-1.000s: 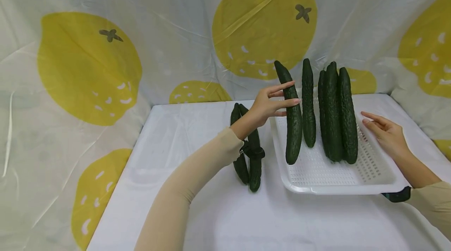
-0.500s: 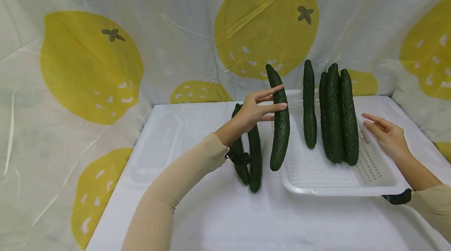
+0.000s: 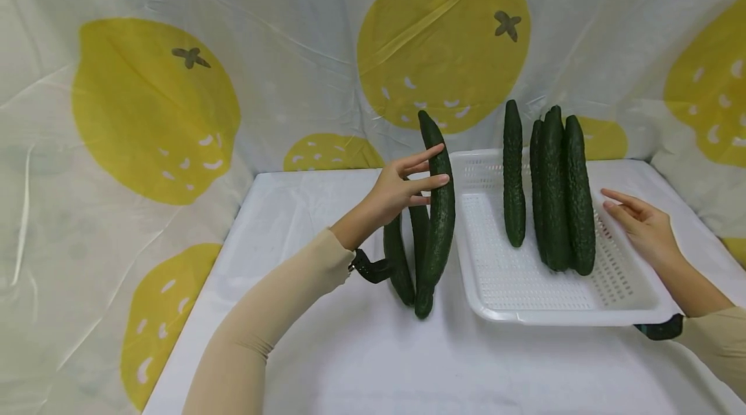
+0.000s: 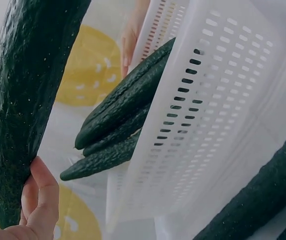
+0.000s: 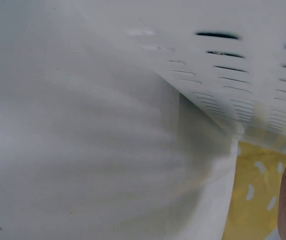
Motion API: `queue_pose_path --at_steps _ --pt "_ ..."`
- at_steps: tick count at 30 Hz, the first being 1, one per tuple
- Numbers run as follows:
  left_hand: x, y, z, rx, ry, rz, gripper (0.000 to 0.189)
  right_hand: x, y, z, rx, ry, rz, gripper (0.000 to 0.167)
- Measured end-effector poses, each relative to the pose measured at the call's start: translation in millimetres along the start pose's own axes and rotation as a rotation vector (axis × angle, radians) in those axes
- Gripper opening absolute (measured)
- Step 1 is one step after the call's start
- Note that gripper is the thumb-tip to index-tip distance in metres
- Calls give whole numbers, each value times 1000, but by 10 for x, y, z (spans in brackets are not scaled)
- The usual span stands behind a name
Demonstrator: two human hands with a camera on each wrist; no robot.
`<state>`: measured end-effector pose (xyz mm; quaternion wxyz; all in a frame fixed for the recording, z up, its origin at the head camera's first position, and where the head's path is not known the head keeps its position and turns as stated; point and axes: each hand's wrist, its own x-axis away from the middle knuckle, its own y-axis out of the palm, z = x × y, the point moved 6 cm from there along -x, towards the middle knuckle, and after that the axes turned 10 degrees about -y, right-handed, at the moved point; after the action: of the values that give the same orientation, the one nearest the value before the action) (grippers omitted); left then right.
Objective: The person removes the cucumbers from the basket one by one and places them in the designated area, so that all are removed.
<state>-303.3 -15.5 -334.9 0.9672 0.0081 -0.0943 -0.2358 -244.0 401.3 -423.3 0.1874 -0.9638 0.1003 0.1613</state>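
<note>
My left hand (image 3: 396, 191) holds a long dark green cucumber (image 3: 438, 221) upright between thumb and fingers. In the left wrist view, the same cucumber (image 4: 30, 85) fills the left side. Behind its lower end, two other cucumbers (image 3: 399, 263) lie side by side on the table, partly hidden by it and by my left hand. To their right sits a white perforated plastic basket (image 3: 559, 318). Several cucumbers (image 3: 555, 201) lean inside, with one cucumber (image 3: 513, 175) apart at the left. At the basket's right rim is my right hand (image 3: 644, 224), fingers fairly straight, tips against the rim.
A white cloth (image 3: 350, 363) covers the table. Behind it hangs a pale curtain (image 3: 280, 46) printed with yellow lemons. A black band (image 3: 373, 267) circles the left wrist, and a dark device (image 3: 661, 327) sits at the right wrist, beside the basket's near corner.
My left hand has carried the cucumber leftward from above the basket's left side to over the two cucumbers on the table. My right hand stays at the rim.
</note>
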Motion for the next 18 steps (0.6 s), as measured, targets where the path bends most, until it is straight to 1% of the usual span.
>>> queue_pose_path --at_steps 6,13,18 --pt "63 -127 -20 4 1 24 55 7 -5 8 0 12 -4 35" --pt "118 -241 -55 -5 -6 52 55 4 -9 5 -18 -6 -3 35" --pt "164 -318 -110 3 -18 73 56 4 -14 4 -2 -13 -1 35"
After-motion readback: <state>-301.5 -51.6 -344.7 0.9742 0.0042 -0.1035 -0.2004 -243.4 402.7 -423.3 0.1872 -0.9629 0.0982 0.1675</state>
